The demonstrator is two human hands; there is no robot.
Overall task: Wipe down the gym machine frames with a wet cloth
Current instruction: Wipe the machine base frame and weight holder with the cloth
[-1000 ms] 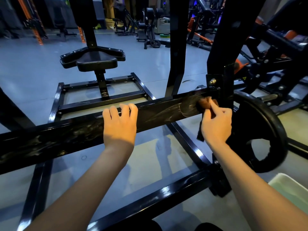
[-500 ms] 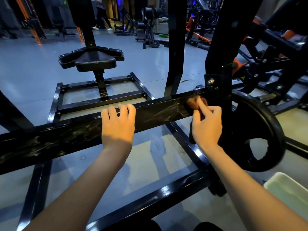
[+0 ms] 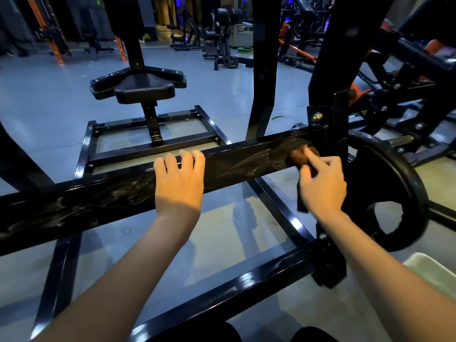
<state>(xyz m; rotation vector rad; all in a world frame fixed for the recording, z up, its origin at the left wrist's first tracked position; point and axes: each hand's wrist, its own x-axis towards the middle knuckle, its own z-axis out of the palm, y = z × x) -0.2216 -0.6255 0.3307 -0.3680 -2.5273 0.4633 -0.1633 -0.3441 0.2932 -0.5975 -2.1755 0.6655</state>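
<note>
My right hand (image 3: pixel 322 187) gripped the brown cloth (image 3: pixel 299 155), forefinger pressing it against the black frame bar (image 3: pixel 234 162) beside the upright post (image 3: pixel 328 77). My left hand (image 3: pixel 180 180) rested on the bar's top, fingers hooked over its far edge; a weight plate (image 3: pixel 394 193) hung just right.

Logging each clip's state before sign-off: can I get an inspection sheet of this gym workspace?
Surface: black crossbar, wet streaks near the right end.
Job's things: brown cloth pressed on the crossbar by the upright post.
Clutter: pale bin, lower right.
Hands: left hand rests on the crossbar, fingers over its top; right hand grips the cloth.
Cables: nothing seen.
Surroundings: weight plate, padded seat, grey floor, other machines behind.
</note>
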